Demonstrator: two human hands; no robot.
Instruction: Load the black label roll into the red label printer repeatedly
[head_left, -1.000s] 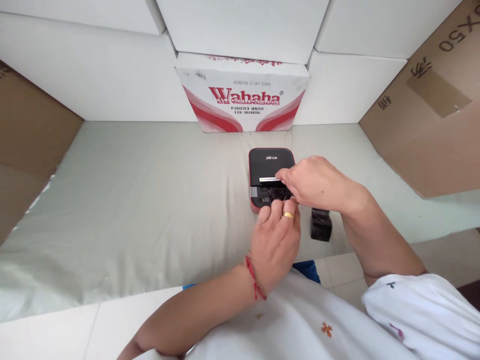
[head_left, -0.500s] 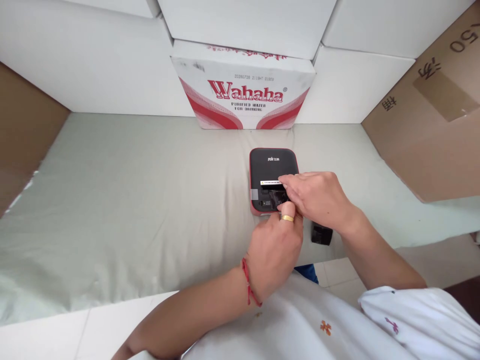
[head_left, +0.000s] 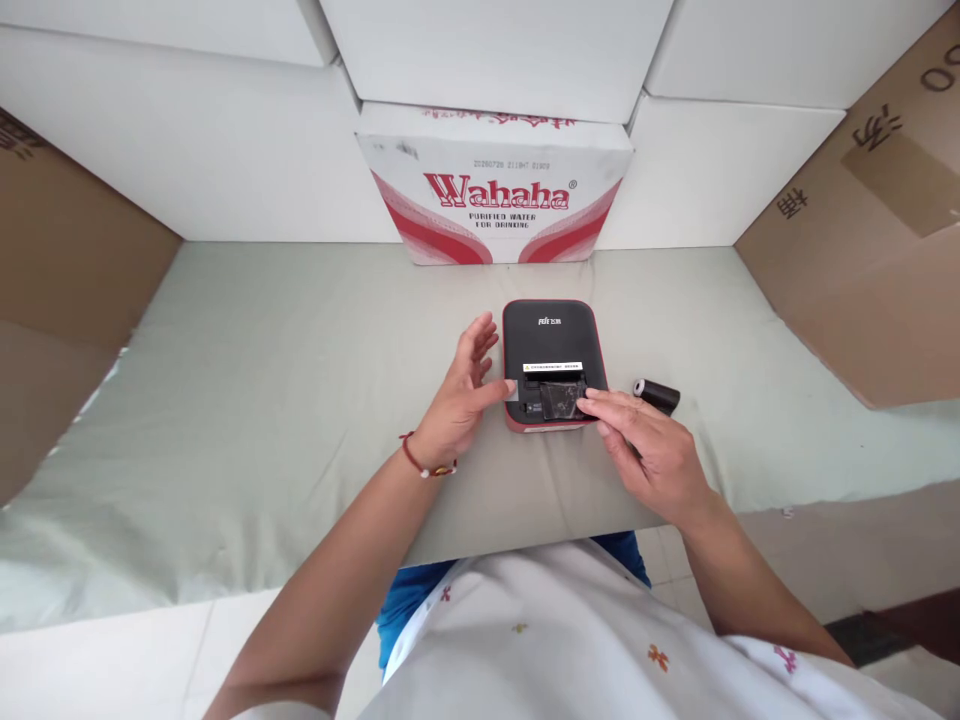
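handling the black film strip (head_left: pixel 559 402) on top of the small black device (head_left: pixel 551 342), itself on the counter (head_left: pixel 300 380), seems the step in hand: the right grip (head_left: pixel 652 450) rests fingertips on the strip's right edge, though i cannot tell whether it pinches, while the left grip (head_left: pixel 465 390) is open, thumb at the device's left side. the next move seems to call for a steadied device and a light touch.

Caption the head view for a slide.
Right hand touching a dark strip on a black device, left hand at its left edge, Wahaha box behind.
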